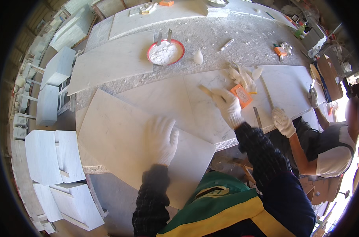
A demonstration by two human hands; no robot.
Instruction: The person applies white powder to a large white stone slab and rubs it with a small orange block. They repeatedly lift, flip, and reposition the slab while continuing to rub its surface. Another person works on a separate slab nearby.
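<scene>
My left hand (162, 138), in a white knit glove, lies flat with its fingers stretched out on a pale stone slab (120, 134). That slab sits askew, its near corner past the table's front edge. My right hand (227, 106), gloved too, is closed on a small flat tan piece (205, 91) that sticks out to its left; its exact kind I cannot make out. Right beside this hand is an orange box (241, 96), with loose work gloves (244, 77) behind it. A thin scraper blade (257, 117) lies near my right wrist.
A red-rimmed bowl (166, 52) of white powder holds two metal spatulas. Near it are a white bulb-shaped thing (198, 56) and a white tube (227, 44). A co-worker's gloved hand (283, 121) rests on the table at right. Stacked slabs (49, 156) stand at left.
</scene>
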